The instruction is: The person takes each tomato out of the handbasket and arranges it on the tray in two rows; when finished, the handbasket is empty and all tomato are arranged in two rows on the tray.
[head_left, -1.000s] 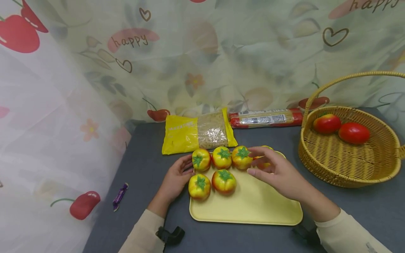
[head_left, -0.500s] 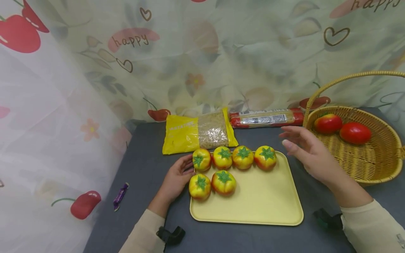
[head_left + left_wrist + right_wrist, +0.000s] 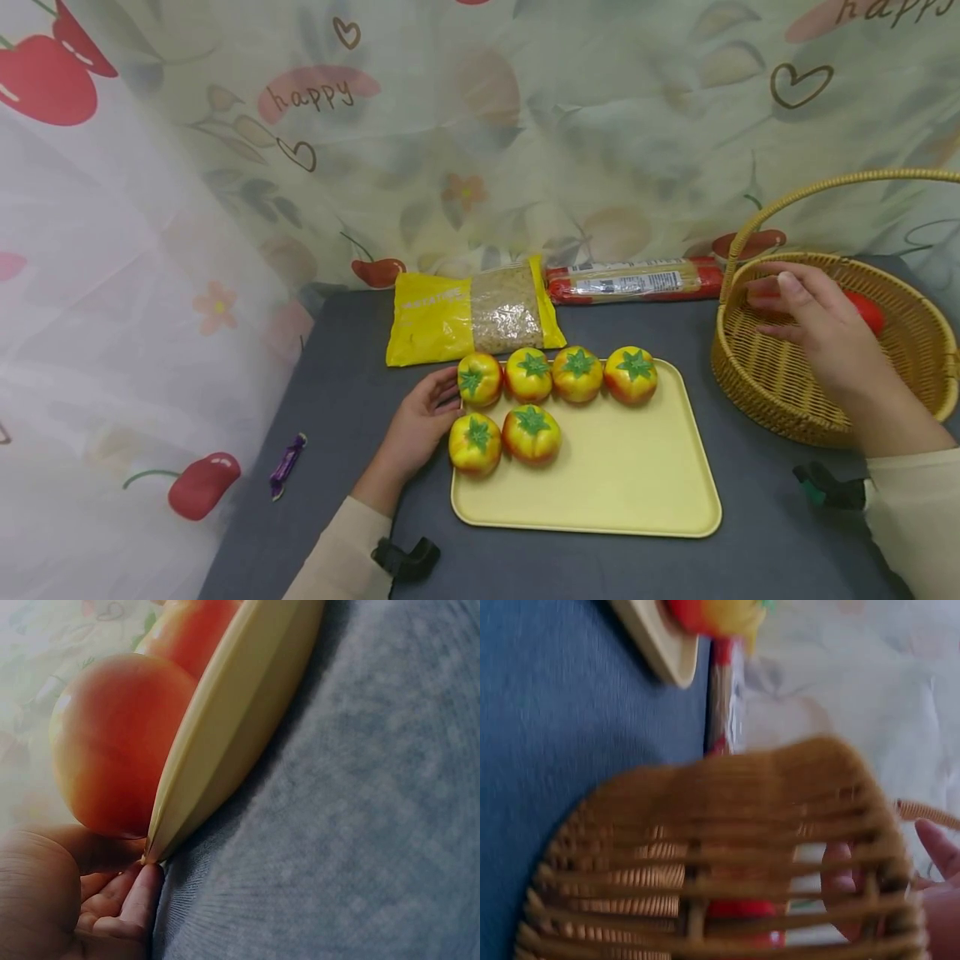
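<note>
My left hand [image 3: 418, 421] holds the left edge of a pale yellow tray [image 3: 622, 483], thumb above and fingers below the rim [image 3: 154, 847] in the left wrist view. Several yellow-red fruits with green star-shaped leaf tops stand on the tray: a back row ending in one fruit [image 3: 631, 375] at right, and two in front, one [image 3: 532, 434] beside the other. My right hand [image 3: 843, 342] reaches into a wicker basket [image 3: 772, 408], fingers spread over a red fruit [image 3: 765, 302] they mostly hide. Another red fruit [image 3: 866, 312] shows behind the hand.
A yellow bag of small dry pieces [image 3: 472, 312] lies behind the tray. Right of it is a long red-ended pack [image 3: 633, 282]. A purple-wrapped candy [image 3: 287, 467] lies far left. The basket's tall handle [image 3: 840, 187] arches over it. Printed cloth [image 3: 570, 142] hangs behind.
My right hand has left the rightmost fruit of the back row and moved right, into the basket. My left hand has stayed at the tray's edge.
</note>
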`<state>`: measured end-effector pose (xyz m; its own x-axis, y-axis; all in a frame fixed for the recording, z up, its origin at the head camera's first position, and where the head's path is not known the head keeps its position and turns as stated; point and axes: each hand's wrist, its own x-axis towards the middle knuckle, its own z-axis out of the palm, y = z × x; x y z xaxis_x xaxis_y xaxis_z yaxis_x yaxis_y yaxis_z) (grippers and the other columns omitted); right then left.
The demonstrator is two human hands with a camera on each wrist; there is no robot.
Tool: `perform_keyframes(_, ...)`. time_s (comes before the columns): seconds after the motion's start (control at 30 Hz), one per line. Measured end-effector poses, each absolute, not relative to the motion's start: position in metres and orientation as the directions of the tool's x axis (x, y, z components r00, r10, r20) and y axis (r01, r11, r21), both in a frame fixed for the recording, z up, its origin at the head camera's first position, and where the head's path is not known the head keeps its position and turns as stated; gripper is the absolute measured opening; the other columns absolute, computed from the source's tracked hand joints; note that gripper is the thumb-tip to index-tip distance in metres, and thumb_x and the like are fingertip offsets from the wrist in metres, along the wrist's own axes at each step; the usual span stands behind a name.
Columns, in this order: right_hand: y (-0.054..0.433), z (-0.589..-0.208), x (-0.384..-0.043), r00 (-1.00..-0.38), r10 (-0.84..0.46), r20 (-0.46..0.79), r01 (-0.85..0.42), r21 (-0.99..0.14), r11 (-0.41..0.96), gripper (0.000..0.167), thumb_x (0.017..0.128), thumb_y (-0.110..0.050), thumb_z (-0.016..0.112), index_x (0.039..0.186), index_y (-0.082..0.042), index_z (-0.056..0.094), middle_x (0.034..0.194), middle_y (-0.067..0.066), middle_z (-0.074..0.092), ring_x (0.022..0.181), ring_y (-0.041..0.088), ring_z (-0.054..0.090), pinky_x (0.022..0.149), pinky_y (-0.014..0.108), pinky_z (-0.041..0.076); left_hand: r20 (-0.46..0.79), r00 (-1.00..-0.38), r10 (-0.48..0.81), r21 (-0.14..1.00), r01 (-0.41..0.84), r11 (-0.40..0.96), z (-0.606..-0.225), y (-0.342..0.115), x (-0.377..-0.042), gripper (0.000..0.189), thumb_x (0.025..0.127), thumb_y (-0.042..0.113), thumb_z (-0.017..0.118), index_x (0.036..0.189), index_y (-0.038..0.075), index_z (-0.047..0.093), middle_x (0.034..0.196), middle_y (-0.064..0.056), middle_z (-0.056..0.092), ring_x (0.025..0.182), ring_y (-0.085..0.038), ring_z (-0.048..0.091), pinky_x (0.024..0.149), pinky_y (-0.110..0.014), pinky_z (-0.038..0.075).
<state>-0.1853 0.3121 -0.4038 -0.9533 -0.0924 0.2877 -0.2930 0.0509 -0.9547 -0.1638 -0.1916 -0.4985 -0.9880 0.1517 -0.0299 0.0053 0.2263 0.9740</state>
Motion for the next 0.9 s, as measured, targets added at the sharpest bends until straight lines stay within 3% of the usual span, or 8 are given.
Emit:
perform_keyframes(0.13, 0.322, -0.403, -0.19, -0.966, -0.038, 0.255, -0.258, -0.961, 0.1, 0.028, 0.12, -0.027, 0.04, 0.142, -0.024, 0.056, 0.131, 0.001, 0.055, 0.116, 0.012, 0.055, 0.084, 0.012, 0.054, -0.029, -0.988, 0.151, 0.974, 0.006, 0.225, -0.499, -0.192, -0.164, 0.064, 0.102, -0.009, 0.069, 0.162, 0.003, 0.048, 0.16, -0.017, 0.052, 0.146, -0.033, 0.051, 0.115, -0.047, 0.048)
perform_keyframes(0.3, 0.333, -0.402, -0.196, -0.975, 0.039, 0.22, -0.202, -0.94, 0.274, 0.028, 0.12, -0.036, 0.036, 0.144, -0.033, 0.051, 0.132, -0.007, 0.052, 0.116, 0.01, 0.053, 0.082, 0.01, 0.053, -0.032, -0.988, 0.151, 0.975, 0.003, 0.224, -0.498, -0.192, -0.164, 0.065, 0.102, -0.009, 0.068, 0.162, 0.002, 0.047, 0.16, -0.017, 0.052, 0.146, -0.033, 0.051, 0.114, -0.047, 0.049)
perform_keyframes(0.43, 0.343, -0.403, -0.201, -0.98, 0.077, 0.183, -0.15, -0.938, 0.314, 0.036, 0.119, -0.045, 0.034, 0.149, -0.03, 0.048, 0.134, -0.01, 0.05, 0.118, 0.009, 0.052, 0.081, 0.009, 0.052, -0.035, -0.988, 0.148, 0.974, 0.0, 0.228, -0.497, -0.192, -0.164, 0.065, 0.101, -0.009, 0.068, 0.162, 0.002, 0.047, 0.16, -0.017, 0.052, 0.146, -0.033, 0.051, 0.114, -0.047, 0.049)
perform_keyframes(0.67, 0.36, -0.408, -0.204, -0.977, 0.17, 0.126, -0.056, -0.929, 0.365, 0.054, 0.117, -0.052, 0.031, 0.16, -0.021, 0.039, 0.137, -0.005, 0.048, 0.132, 0.028, 0.048, 0.079, 0.006, 0.05, -0.038, -0.988, 0.15, 0.972, -0.002, 0.234, -0.495, -0.19, -0.163, 0.065, 0.102, -0.007, 0.07, 0.162, 0.003, 0.048, 0.161, -0.016, 0.052, 0.147, -0.032, 0.05, 0.116, -0.049, 0.047)
perform_keyframes(0.83, 0.372, -0.414, -0.204, -0.964, 0.227, 0.137, -0.051, -0.936, 0.348, 0.055, 0.117, -0.051, 0.031, 0.162, -0.021, 0.04, 0.13, -0.012, 0.051, 0.123, 0.016, 0.055, 0.08, 0.006, 0.051, -0.037, -0.988, 0.152, 0.974, -0.001, 0.228, -0.494, -0.19, -0.162, 0.065, 0.102, -0.007, 0.069, 0.162, 0.003, 0.048, 0.161, -0.016, 0.052, 0.147, -0.033, 0.05, 0.116, -0.049, 0.047)
perform_keyframes(0.9, 0.375, -0.415, -0.203, -0.957, 0.254, 0.143, -0.051, -0.94, 0.338, 0.058, 0.117, -0.051, 0.03, 0.165, -0.02, 0.04, 0.134, -0.008, 0.053, 0.122, 0.012, 0.056, 0.08, 0.006, 0.051, -0.035, -0.988, 0.151, 0.974, 0.0, 0.226, -0.495, -0.191, -0.163, 0.065, 0.102, -0.008, 0.069, 0.162, 0.002, 0.047, 0.161, -0.017, 0.052, 0.147, -0.033, 0.05, 0.116, -0.049, 0.047)
